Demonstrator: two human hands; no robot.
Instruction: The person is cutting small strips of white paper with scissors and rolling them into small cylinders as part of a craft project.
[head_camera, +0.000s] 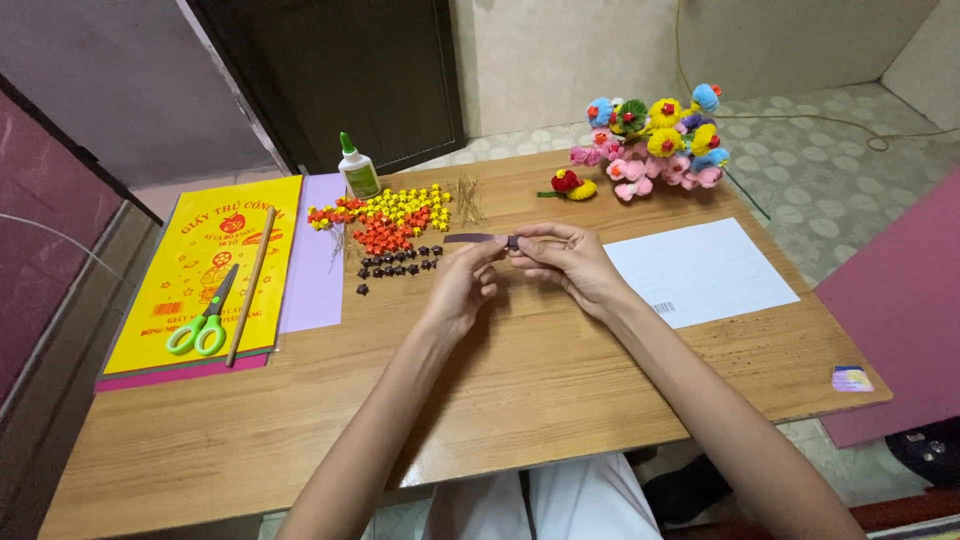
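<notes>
Purple paper strip (478, 238) hangs pinched above the table (560, 380): we note left hand (462, 285) closed on its free end, right hand (562, 258) nipping the folded end, keeping it taut beside finished paper stars (395, 225).

I am seated at a craft corner in a home. The room has a patterned tile floor (830, 170), plain painted walls and a dark door (340, 70) just behind the wooden surface (560, 390). On the surface lie hobby supplies: a pack of coloured paper (205, 275) with green-handled scissors (205, 318) and a thin stick (250, 285) on it, a glue bottle (358, 168), heaps of small folded paper stars (390, 222) in yellow, orange and dark tones, and a bunch of fuzzy handmade flowers (655, 140). A white sheet (700, 270) lies to my right.
</notes>
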